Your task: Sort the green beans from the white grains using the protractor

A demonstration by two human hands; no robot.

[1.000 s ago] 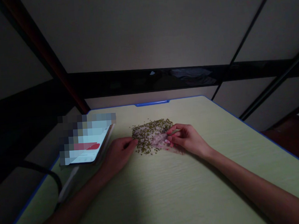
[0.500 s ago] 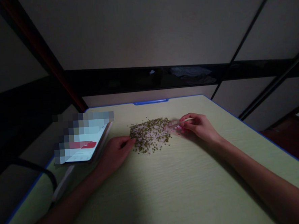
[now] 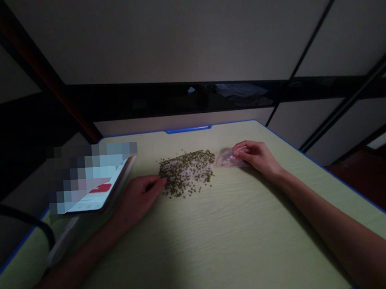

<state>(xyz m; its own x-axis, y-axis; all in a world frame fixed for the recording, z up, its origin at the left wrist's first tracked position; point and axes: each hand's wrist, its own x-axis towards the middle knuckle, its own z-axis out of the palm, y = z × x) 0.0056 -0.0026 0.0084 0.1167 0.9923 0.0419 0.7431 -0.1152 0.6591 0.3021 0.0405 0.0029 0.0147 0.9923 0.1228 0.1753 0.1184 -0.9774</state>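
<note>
A mixed pile of small green beans and pale, rice-like grains (image 3: 188, 171) is spread on the pale wood-grain table (image 3: 212, 239). At its left edge lies my left hand (image 3: 144, 192), the thumb and curled fingers closed near the beans. Whatever is between those fingertips is hidden. To the right of the pile, my right hand (image 3: 257, 156) pinches a small clear plastic bag with pink marks (image 3: 225, 157). The bag rests low over the table, a little apart from the grains.
On the left a lit tablet-like screen (image 3: 99, 189), partly blurred out, leans on a stand, with a dark cable (image 3: 27, 218) beside it. A blue strip (image 3: 188, 129) runs along the table's far edge. Behind stand pale cabinet panels (image 3: 173, 41) with a dark open shelf.
My right hand has drawn the plastic bag slightly right, away from the pile, and more of the bag shows. My left hand stays at the pile's left edge. The whole view has shifted a little.
</note>
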